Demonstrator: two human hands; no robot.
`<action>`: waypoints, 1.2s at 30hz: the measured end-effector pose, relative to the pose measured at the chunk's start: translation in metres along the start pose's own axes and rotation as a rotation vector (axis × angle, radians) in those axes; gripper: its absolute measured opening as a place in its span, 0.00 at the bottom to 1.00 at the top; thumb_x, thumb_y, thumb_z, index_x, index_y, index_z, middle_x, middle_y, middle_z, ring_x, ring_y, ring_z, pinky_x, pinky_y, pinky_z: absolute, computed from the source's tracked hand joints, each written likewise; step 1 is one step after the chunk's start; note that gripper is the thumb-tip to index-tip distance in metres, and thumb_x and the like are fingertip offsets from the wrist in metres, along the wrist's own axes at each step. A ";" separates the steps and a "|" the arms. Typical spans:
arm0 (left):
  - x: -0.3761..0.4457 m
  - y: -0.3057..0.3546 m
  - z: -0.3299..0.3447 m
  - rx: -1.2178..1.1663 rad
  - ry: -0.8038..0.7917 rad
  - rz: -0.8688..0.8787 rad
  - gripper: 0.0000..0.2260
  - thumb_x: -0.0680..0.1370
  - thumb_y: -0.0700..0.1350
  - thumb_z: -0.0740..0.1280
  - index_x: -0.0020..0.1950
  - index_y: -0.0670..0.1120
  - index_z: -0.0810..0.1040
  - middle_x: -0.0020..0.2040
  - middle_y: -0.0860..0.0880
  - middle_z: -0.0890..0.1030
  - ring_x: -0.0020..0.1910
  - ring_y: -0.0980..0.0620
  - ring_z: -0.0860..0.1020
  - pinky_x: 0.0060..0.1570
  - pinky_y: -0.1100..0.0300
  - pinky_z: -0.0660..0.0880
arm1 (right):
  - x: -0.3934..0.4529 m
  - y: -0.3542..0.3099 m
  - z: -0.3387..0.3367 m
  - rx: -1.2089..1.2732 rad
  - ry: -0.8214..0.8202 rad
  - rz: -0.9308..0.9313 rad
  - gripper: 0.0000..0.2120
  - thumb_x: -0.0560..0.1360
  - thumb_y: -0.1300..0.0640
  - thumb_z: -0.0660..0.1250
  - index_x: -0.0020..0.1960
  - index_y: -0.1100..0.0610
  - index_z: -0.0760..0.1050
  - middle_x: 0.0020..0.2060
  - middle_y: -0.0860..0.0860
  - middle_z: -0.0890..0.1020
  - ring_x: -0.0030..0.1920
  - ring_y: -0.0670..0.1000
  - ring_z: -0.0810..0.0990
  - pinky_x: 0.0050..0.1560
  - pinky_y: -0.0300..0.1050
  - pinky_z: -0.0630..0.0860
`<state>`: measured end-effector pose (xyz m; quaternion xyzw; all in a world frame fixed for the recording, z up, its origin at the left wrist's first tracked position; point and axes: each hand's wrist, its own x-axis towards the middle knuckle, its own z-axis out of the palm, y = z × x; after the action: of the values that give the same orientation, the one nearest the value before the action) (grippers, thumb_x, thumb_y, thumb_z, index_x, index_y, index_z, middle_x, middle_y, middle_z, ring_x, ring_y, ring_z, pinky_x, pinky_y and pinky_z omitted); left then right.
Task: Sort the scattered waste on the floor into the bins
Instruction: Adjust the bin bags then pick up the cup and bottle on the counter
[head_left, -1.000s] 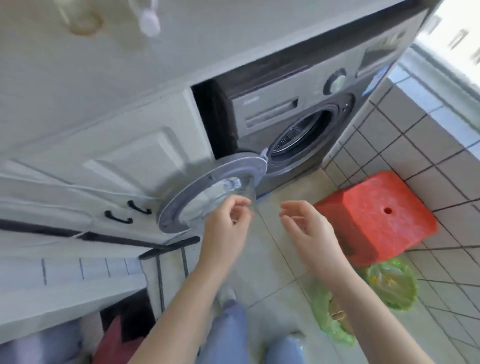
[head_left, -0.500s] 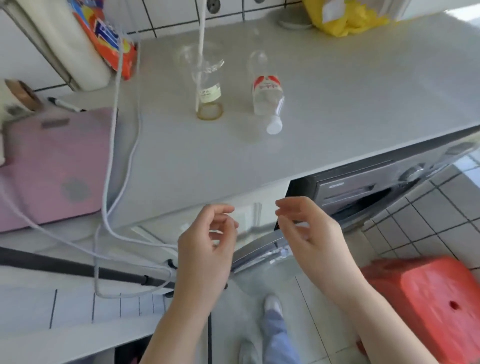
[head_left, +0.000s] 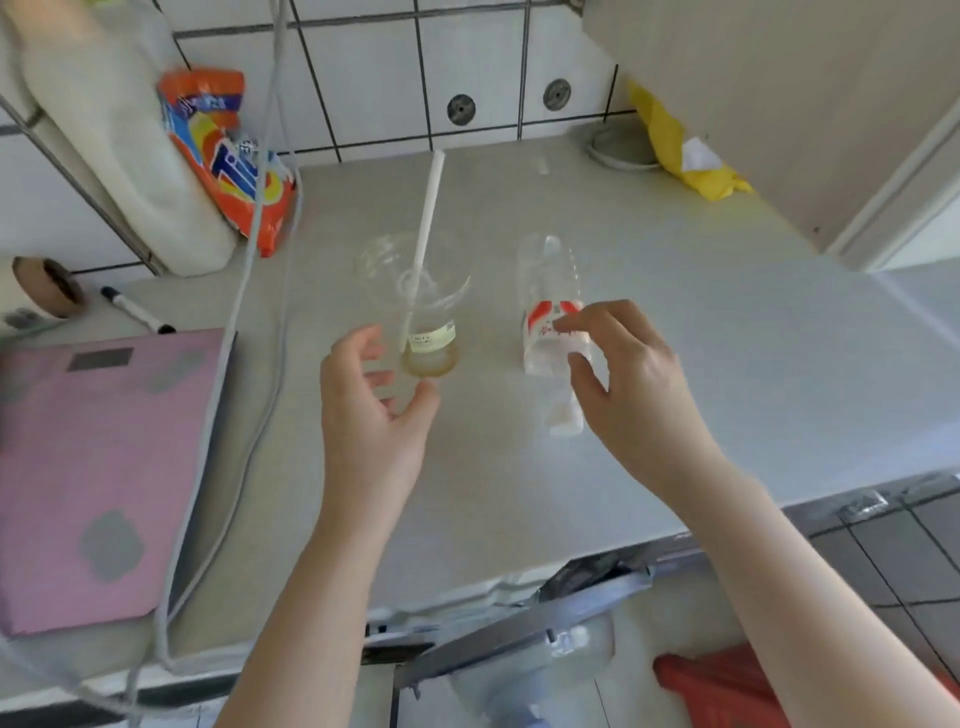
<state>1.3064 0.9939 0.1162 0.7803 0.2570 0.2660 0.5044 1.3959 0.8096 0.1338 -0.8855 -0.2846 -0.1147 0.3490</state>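
Observation:
A clear plastic cup (head_left: 415, 291) with a white straw (head_left: 426, 228) and a little yellowish liquid stands on the grey countertop (head_left: 727, 364). Right of it lies a clear plastic bottle (head_left: 550, 280) with a red and white label, its white cap towards me. My left hand (head_left: 374, 415) hovers just in front of the cup with spread fingers, holding nothing. My right hand (head_left: 623, 384) reaches over the bottle's near half, its fingers loosely curved above the label; I cannot see a grip on it.
A pink scale (head_left: 98, 467) lies at the left with grey cables (head_left: 234, 364) draped over it. An orange detergent bag (head_left: 228, 156), a marker (head_left: 135, 312) and a yellow bag (head_left: 680, 150) sit near the tiled wall. Below the counter are the washing machine door (head_left: 519, 639) and a red stool (head_left: 727, 686).
My view rose from the washing machine and floor to the countertop. Both hands moved forward over the counter, the left up to the cup and the right onto the bottle.

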 end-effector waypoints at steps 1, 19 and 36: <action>0.009 -0.001 0.004 -0.030 0.019 -0.016 0.28 0.71 0.42 0.73 0.68 0.50 0.66 0.63 0.49 0.71 0.56 0.51 0.75 0.52 0.58 0.76 | 0.011 0.008 0.000 -0.034 -0.015 -0.014 0.18 0.73 0.70 0.62 0.59 0.57 0.76 0.56 0.54 0.76 0.54 0.59 0.76 0.53 0.44 0.73; 0.051 0.002 0.036 -0.271 -0.070 -0.090 0.37 0.67 0.33 0.76 0.67 0.57 0.63 0.59 0.59 0.76 0.55 0.69 0.76 0.44 0.78 0.71 | 0.068 0.053 0.010 -0.425 -0.437 -0.338 0.37 0.65 0.64 0.73 0.70 0.48 0.64 0.73 0.52 0.62 0.73 0.63 0.58 0.65 0.58 0.71; -0.029 0.020 -0.020 -0.322 -0.168 -0.051 0.37 0.67 0.37 0.77 0.71 0.51 0.65 0.64 0.53 0.76 0.62 0.59 0.75 0.60 0.59 0.74 | -0.050 -0.014 -0.057 -0.033 -0.121 0.040 0.35 0.66 0.44 0.74 0.68 0.52 0.65 0.60 0.44 0.73 0.61 0.46 0.69 0.57 0.34 0.63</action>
<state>1.2742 0.9807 0.1371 0.7021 0.1880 0.2247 0.6490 1.3472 0.7580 0.1636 -0.9020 -0.2854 -0.0585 0.3187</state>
